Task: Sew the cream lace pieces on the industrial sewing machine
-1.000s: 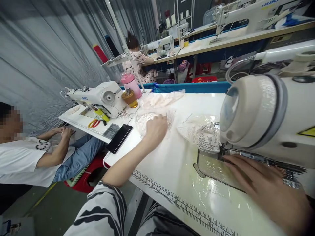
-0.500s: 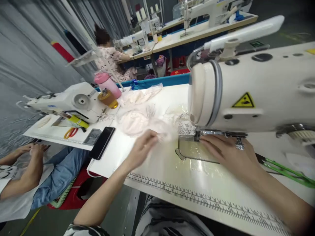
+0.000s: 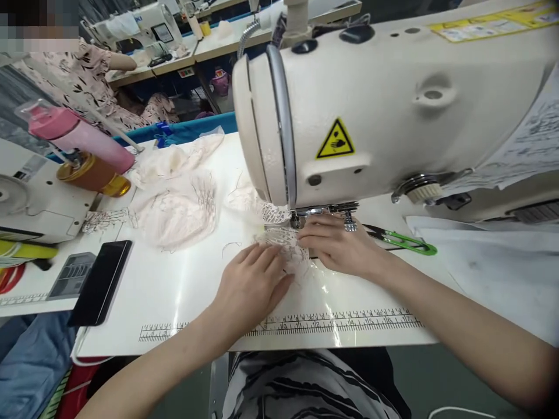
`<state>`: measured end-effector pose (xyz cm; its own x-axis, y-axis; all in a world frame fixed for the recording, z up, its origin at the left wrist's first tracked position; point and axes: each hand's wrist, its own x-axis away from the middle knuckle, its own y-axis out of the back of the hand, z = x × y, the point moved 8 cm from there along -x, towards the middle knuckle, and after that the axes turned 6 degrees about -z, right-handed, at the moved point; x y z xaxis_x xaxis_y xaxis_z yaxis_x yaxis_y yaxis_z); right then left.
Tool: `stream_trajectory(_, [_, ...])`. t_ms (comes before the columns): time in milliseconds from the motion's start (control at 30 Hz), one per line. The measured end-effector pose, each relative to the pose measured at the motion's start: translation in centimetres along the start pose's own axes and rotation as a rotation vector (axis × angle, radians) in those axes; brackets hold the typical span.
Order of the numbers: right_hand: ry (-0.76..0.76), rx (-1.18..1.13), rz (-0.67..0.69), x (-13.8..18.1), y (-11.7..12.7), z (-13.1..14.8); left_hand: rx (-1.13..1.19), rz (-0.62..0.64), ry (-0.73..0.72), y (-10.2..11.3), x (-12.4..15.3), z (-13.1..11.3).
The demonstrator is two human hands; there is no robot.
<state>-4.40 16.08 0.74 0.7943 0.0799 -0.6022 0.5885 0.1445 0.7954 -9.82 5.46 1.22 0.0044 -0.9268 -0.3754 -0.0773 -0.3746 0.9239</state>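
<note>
A piece of pale lace fabric (image 3: pixel 279 237) lies under the needle area of a white sewing machine (image 3: pixel 393 99). My left hand (image 3: pixel 253 282) is closed on its near edge, fingers together and thumb tucked toward the cloth. Close to the presser foot (image 3: pixel 299 218), my right hand (image 3: pixel 338 241) has its fingers pressed together on the lace from the right. Fingertips of both hands are partly hidden by cloth and machine. Green-handled thread snips (image 3: pixel 406 241) lie just beyond my right wrist.
Left of the lace lie a pale fabric bundle (image 3: pixel 174 212) and a black phone (image 3: pixel 101 282). A pink bottle (image 3: pixel 81 137) and an amber cup (image 3: pixel 94 174) stand behind. A printed ruler (image 3: pixel 318 321) runs along the front edge. White cloth (image 3: pixel 493 267) lies right. Another person (image 3: pixel 82 81) sits opposite.
My left hand has moved right, from holding pale cloth in the air to the lace beside my right hand. My right hand stays by the presser foot. The view has turned right.
</note>
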Motion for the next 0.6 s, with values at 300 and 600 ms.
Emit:
stream_trajectory(300, [-0.122, 0.154, 0.029, 0.2, -0.1, -1.8, -0.167, -0.016, -0.087, -3.4, -2.2, 1.4])
stream_trajectory(600, [-0.086, 0.322, -0.061, 0.5, 0.2, -0.8, -0.237, 0.005, -0.026, -3.4, -3.0, 3.2])
